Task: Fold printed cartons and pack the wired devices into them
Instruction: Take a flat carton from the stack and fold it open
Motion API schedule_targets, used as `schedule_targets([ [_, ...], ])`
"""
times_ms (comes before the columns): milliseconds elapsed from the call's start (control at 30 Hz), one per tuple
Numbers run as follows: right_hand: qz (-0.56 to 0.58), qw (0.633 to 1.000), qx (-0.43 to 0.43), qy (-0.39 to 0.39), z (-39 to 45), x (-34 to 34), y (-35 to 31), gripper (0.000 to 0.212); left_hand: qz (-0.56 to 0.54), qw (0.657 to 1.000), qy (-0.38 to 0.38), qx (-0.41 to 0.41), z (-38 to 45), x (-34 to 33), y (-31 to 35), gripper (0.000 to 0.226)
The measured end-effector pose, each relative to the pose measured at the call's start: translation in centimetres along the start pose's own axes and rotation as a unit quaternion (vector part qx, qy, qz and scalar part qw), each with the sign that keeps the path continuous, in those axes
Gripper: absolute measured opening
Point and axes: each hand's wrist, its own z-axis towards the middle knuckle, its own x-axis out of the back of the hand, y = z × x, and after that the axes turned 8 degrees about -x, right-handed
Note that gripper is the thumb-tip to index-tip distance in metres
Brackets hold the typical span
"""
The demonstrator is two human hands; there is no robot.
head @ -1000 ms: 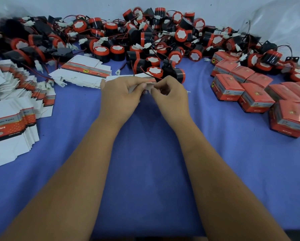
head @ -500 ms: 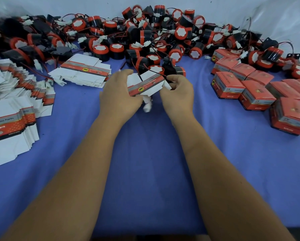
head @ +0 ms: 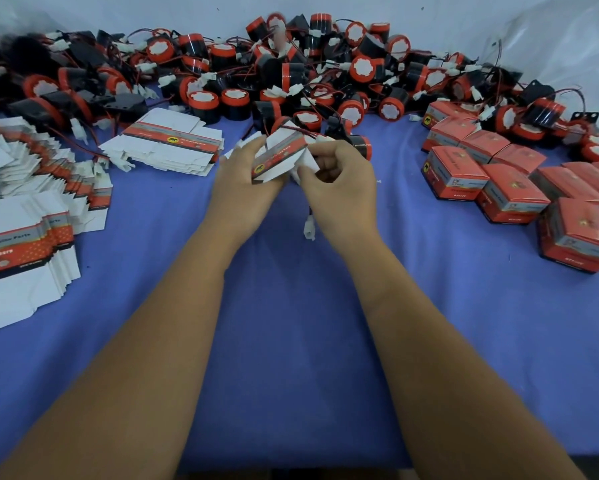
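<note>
A half-folded printed carton (head: 281, 154) is held above the blue tablecloth (head: 291, 323), near the middle of the table. It is grasped from the left side by the left hand (head: 246, 181), with the fingers laid along its printed band. The right hand (head: 339, 181) is curled around the white flaps at its right side, and these are pinched between thumb and fingers. A thin wire with a white connector (head: 309, 231) is seen hanging below the right hand; from where it comes cannot be told.

A big heap of red and black wired devices (head: 291, 74) is spread along the far edge. Flat cartons (head: 24, 216) are stacked at the left, with a smaller pile (head: 173, 142) just beside the hands. Finished red boxes (head: 506, 181) are placed at the right.
</note>
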Motion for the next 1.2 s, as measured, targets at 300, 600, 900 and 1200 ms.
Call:
schedule_targets([
  [300,-0.046,0.997,0.07,-0.005,-0.3,-0.2,-0.4,0.026,-0.158,0.984,0.082,-0.013,0.0,0.9,0.8,0.063],
  [600,-0.093,0.971,0.111,-0.188,-0.5,0.5,0.1,0.058,-0.305,0.935,0.149,0.099,0.6,2.2,0.7,0.041],
  [900,-0.145,0.977,0.105,-0.112,0.2,0.7,0.8,0.063,-0.406,0.902,0.077,0.124,0.5,3.1,1.0,0.04],
  [1200,0.0,0.992,0.077,-0.097,0.2,1.1,0.0,0.049,-0.288,0.957,-0.041,-0.008,0.2,2.4,0.8,0.063],
])
